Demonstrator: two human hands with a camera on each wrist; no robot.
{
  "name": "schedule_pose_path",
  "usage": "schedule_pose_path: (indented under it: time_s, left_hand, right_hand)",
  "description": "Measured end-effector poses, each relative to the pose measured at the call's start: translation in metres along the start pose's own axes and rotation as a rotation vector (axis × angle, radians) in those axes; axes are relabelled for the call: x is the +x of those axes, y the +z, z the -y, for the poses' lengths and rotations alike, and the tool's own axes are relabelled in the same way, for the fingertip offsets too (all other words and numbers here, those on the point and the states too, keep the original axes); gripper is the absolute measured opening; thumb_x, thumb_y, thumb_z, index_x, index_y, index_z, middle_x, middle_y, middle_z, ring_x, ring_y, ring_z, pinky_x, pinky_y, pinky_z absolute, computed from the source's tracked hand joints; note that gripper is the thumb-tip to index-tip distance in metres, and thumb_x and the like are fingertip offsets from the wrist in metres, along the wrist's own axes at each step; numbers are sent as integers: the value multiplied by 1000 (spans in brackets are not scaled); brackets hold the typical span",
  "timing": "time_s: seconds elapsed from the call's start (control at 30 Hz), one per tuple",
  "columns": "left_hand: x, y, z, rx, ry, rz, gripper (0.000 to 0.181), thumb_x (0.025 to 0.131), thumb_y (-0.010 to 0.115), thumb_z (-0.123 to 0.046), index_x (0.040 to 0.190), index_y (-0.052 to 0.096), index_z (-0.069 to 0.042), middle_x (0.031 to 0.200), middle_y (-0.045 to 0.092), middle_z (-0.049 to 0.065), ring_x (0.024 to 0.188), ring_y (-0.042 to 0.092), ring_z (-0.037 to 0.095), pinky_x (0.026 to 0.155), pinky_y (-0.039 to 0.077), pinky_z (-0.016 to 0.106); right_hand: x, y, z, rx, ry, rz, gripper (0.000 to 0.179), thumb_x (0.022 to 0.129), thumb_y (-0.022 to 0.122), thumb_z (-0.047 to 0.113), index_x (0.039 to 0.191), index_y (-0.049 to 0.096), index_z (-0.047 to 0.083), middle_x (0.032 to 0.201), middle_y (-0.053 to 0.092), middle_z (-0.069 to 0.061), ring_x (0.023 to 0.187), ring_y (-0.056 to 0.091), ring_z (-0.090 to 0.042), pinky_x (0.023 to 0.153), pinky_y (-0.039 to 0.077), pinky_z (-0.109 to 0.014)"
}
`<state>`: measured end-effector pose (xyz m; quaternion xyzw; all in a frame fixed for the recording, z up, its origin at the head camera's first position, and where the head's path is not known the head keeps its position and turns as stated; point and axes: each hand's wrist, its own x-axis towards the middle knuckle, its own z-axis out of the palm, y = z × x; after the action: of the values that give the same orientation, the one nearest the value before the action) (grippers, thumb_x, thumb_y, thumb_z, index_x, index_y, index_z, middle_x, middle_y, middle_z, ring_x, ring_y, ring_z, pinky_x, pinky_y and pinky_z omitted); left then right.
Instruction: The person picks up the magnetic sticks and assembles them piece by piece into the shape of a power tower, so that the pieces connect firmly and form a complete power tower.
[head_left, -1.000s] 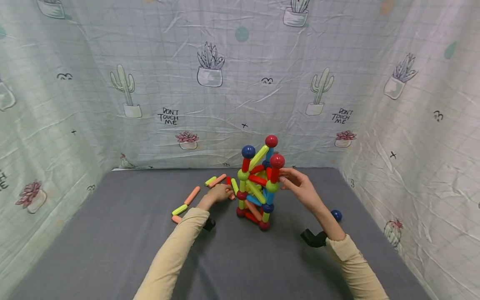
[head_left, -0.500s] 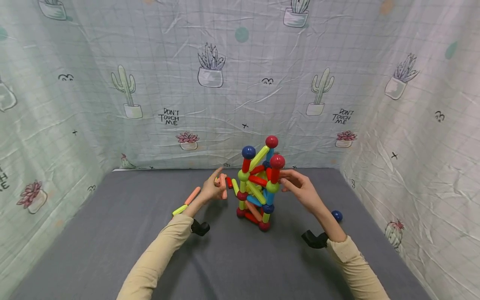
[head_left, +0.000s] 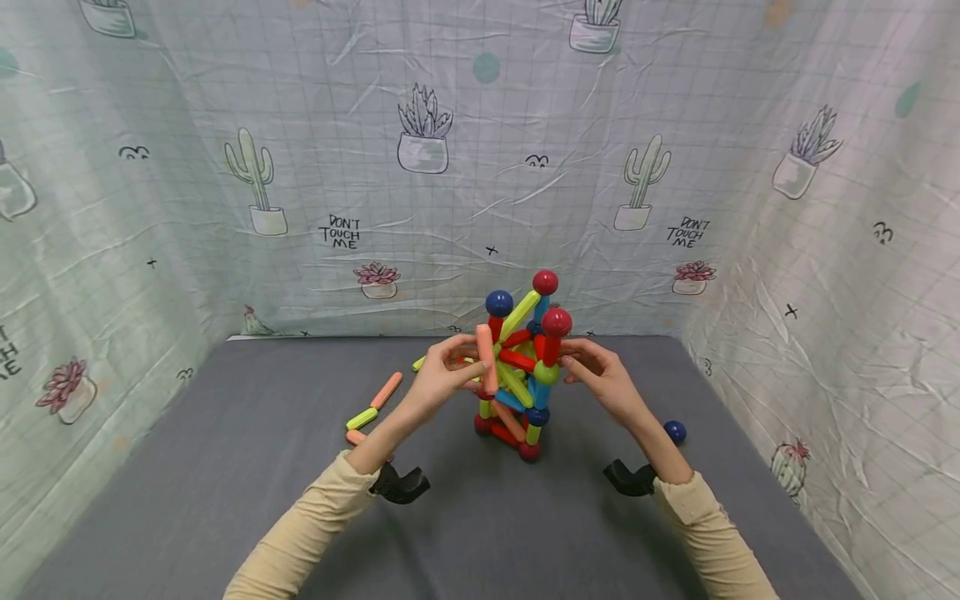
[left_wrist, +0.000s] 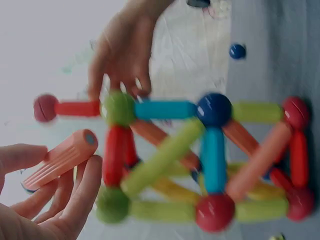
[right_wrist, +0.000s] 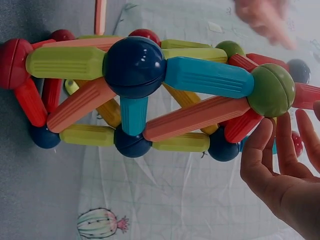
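My left hand (head_left: pixel 429 383) pinches an orange magnetic rod (head_left: pixel 487 360) between thumb and fingers, held up at the left side of the tower. In the left wrist view the rod (left_wrist: pixel 62 160) slants, its round end apart from the tower. The tower (head_left: pixel 514 387) stands upright, built of coloured rods and balls, with balls on top in red and dark blue. At its right side my right hand (head_left: pixel 609 383) has its fingers loosely bent. In the right wrist view, those fingertips (right_wrist: pixel 260 132) rest at a green ball (right_wrist: pixel 272 90) of the tower.
Loose orange and yellow-green rods (head_left: pixel 386 390) lie on the grey table (head_left: pixel 247 483) to the left, partly behind my left arm. A blue ball (head_left: pixel 675 432) sits to the right, beside my right forearm. A patterned curtain (head_left: pixel 337 167) surrounds the table.
My left hand has picked up an orange rod from the loose pile, lifted it and carried it right, to the tower. The right hand has stayed at the tower.
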<state>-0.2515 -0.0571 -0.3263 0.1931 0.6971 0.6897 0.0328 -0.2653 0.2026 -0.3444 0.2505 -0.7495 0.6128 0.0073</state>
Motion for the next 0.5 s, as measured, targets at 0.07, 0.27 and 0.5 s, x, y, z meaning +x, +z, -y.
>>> schedule_pose_path:
  time_s: [0.07,0.27,0.5]
  left_hand:
    - [1,6,-3,27,4,30,37,85,57,-6,121,50,0,110,55,25,82,65,15,78,49,50]
    - [10,19,-8,15,11,44,36,85,58,-8,119,52,-1,110,57,23,89,65,22,78,50,47]
    - [15,33,-6,-89,-3,10,34,86,57,-7,118,49,1,107,57,23,80,63,10,75,49,49]
  right_hand:
    - [0,0,0,-3,4,-2,36,91,49,17,120,47,-4,104,58,14,90,56,-4,73,50,-24]
    - [0,1,1,-9,13,-4,37,91,49,17,121,47,-5,105,57,15,91,56,-3,73,50,-23]
    - [1,1,1,-6,2,-2,36,91,49,17,120,47,-5,104,58,15,91,57,-4,72,50,-23]
